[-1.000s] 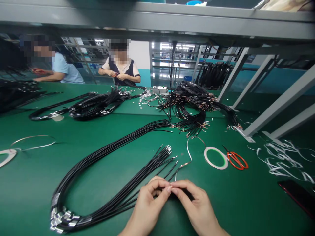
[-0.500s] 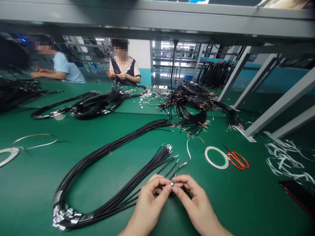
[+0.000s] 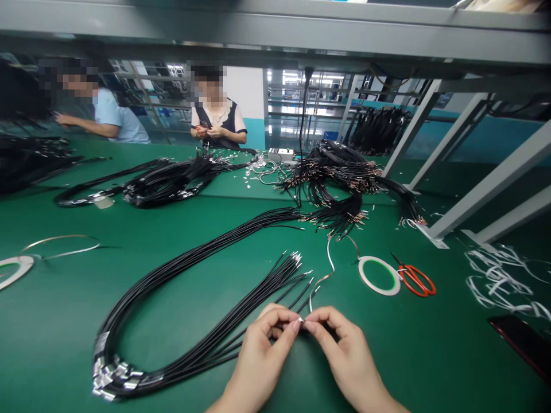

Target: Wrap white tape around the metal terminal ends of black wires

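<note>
The left hand and the right hand meet low in the middle of the green worktop; the fingers of both are pinched together on one small spot, where a thin white tape strip touches a black wire near its end; the tape looks like it is being wrapped round the wire, so this seems to be the wrapping step.

The tape strip runs up and away from the fingers in a curl to the tape roll, a white ring lying flat on the worktop; just beside the roll, on its right, lie scissors with red handles; they do not touch the hands.

The wire in hand belongs to a long looped bundle of black wires; its far end, at the lower left, already has many white tape tags; the loose tips fan out just above the hands.

I think the next move needs a tight, neat pinch so the tape sticks flat, and then a clean cut or tear of the strip.

Far off, two other people work at a heap of black cables.
</note>
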{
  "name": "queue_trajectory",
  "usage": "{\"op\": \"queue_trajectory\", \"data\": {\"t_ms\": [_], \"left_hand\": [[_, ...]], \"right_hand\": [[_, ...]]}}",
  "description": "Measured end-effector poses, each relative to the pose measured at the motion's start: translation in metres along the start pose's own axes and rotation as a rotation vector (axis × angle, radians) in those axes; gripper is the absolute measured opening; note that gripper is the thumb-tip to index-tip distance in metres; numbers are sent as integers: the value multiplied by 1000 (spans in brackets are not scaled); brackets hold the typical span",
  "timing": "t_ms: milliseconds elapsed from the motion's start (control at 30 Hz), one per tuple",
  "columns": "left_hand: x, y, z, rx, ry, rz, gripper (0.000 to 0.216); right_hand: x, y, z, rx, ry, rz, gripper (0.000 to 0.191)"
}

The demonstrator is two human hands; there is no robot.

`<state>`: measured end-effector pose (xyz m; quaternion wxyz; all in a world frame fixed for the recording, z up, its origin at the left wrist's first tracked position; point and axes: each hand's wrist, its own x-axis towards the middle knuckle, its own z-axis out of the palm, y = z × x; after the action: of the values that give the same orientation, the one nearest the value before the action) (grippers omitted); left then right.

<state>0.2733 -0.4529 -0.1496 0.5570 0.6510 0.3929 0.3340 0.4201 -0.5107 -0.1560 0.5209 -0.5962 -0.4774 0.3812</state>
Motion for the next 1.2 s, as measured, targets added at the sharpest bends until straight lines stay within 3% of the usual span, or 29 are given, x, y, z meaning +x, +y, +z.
{"op": "queue_trajectory", "data": {"t_ms": [300,667,867,1200], "left_hand": [[0,1,1,-21,14,23,14],[-3,1,-3,169,35,215,12],[-3,1,-3,155,40,201,12],[-6,2,1,124,12,111,14]], "right_hand": [[3,-2,5,347,-104,217,24],[3,-4,5,275,-116,185,24],[2,-6,4,270,-127,138,20],[0,1,4,89,-12,16,15]]}}
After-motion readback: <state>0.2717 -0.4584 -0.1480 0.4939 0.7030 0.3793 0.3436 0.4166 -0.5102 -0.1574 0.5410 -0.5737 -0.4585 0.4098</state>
